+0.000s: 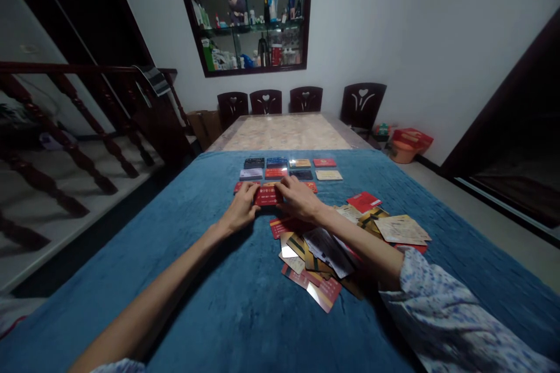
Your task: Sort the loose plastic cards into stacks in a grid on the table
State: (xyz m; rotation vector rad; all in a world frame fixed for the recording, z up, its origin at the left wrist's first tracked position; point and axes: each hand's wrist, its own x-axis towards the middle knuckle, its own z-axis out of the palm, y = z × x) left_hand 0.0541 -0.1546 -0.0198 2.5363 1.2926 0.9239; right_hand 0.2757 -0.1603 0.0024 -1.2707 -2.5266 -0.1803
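Observation:
My left hand (242, 208) and my right hand (300, 197) both grip a red card (268, 196) by its short ends, just above the blue cloth (227, 297). Beyond the card lie neat rows of cards (289, 168) in dark, blue, red and cream colours. Two more red cards of the nearest row peek out beside my hands. Under and to the right of my right forearm sprawls a loose heap of cards (336, 245), red, gold and white, overlapping each other.
The blue cloth covers the near table; a bare marble-look tabletop (284, 131) continues behind it. Several dark chairs (306, 99) line the far end. A wooden stair railing (79, 122) runs at left. A wall niche (251, 17) holds bottles. A red basket (409, 143) sits on the floor.

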